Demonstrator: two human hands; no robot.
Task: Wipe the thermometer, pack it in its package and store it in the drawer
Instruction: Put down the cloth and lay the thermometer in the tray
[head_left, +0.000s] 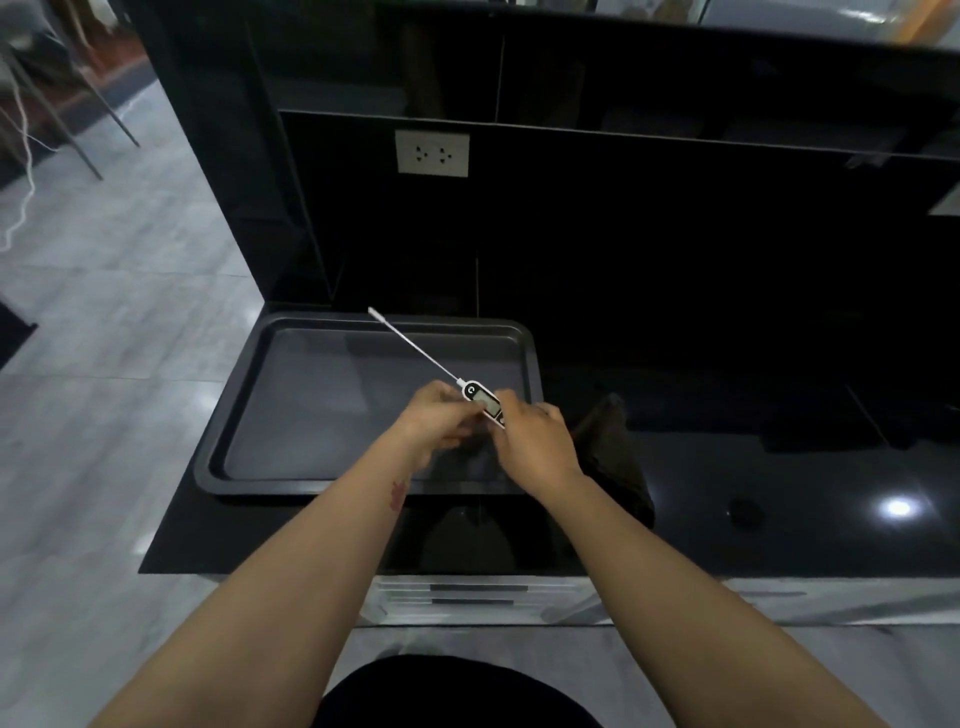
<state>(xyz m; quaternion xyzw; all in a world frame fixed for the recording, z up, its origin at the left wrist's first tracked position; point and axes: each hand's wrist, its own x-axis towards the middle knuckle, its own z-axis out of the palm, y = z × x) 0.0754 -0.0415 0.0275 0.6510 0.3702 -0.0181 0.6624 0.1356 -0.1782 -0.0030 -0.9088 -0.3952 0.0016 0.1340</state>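
White thermometer (480, 397) body half-hidden by right hand (532, 441).

Two hands meet over the counter: the left hand (439, 415) and the right hand (530, 436). Between them sits one thermometer (480, 399). Beneath the left hand lies one tray (249, 415). Just right of the right hand lies one dark cloth (615, 457).

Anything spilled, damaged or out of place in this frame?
Nothing stands out. Both hands, left and right, hold the thermometer over the tray; a dark cloth lies crumpled beside it on the counter.
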